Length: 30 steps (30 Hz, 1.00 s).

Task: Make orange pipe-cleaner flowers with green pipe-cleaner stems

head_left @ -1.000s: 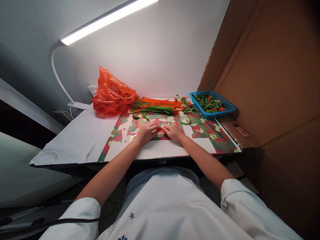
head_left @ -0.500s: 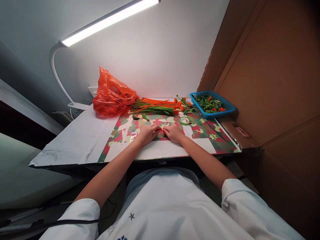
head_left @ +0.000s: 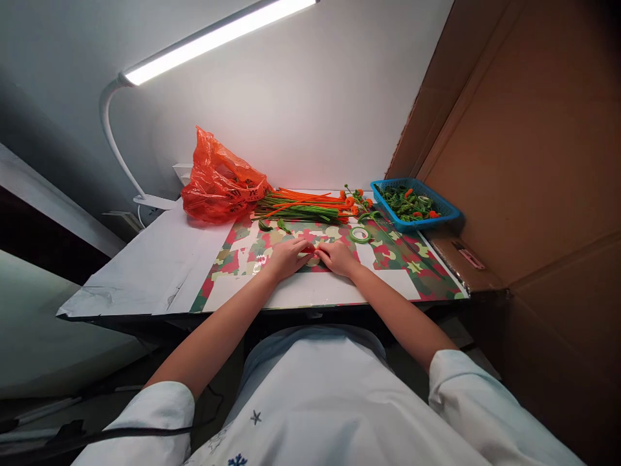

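At the far left of the desk a bare white sheet [head_left: 145,272] runs out to a creased corner, with the foot of a bent desk lamp [head_left: 114,129] behind it and an orange plastic bag [head_left: 218,184] slumped against the wall. Next to the bag lies a bundle of orange and green stems [head_left: 303,206], side by side on the camouflage-print mat [head_left: 412,272]. Near the middle of that mat the left hand [head_left: 286,257] and the right hand [head_left: 338,257] meet, fingertips together over a small pale piece [head_left: 313,260] that lies between them on the mat; whether either hand actually pinches it I cannot tell, since the fingers hide most of it. It looks light, thin and pliable, likely to bend or slide on the glossy mat, so a pinch at its ends seems the surest hold. Just beyond the right hand sits a green tape roll [head_left: 359,234], and further right a blue basket [head_left: 446,208] of green and orange bits stands by the cardboard wall [head_left: 524,149], which closes off that side. Open mat lies toward the person, where the desk's front edge drops away.
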Tool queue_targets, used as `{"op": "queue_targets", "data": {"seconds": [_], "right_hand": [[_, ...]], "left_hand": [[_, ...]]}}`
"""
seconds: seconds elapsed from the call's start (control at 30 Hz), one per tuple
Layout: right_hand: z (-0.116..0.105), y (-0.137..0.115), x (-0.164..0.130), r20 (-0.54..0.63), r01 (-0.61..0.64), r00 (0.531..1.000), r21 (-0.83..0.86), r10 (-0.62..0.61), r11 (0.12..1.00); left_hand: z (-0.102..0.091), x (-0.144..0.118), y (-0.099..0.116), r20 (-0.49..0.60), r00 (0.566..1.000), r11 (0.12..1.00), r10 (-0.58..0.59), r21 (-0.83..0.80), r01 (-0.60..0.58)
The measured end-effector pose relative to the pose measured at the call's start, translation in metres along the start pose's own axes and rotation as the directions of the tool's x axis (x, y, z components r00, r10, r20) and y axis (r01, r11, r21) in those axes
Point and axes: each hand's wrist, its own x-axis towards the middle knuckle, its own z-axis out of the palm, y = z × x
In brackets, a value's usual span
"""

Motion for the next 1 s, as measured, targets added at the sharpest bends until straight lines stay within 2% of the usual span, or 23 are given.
{"op": "queue_targets", "data": {"seconds": [0.33,0.63,0.77,1.0], "right_hand": [[-0.001,-0.001,0.000,0.020,-0.003,1.000,0.006,0.003,1.000],[-0.001,0.000,0.001,0.027,-0.008,1.000,-0.005,0.008,1.000],[-0.006,0.003,0.001,0.051,0.018,0.999,0.031,-0.020,0.999],[-0.024,0.014,0.015,0.116,0.064,0.991,0.085,-0.073,0.994]], "left_hand": [[0.000,0.004,-0.002,0.032,0.997,0.997,0.073,0.038,-0.074],[-0.001,0.008,-0.002,0.072,0.994,0.995,0.081,0.048,-0.084],[-0.002,0.014,-0.002,0.114,0.990,0.994,0.086,0.057,-0.093],[-0.005,0.028,-0.004,0.205,0.979,0.997,0.020,0.075,-0.036]]}}
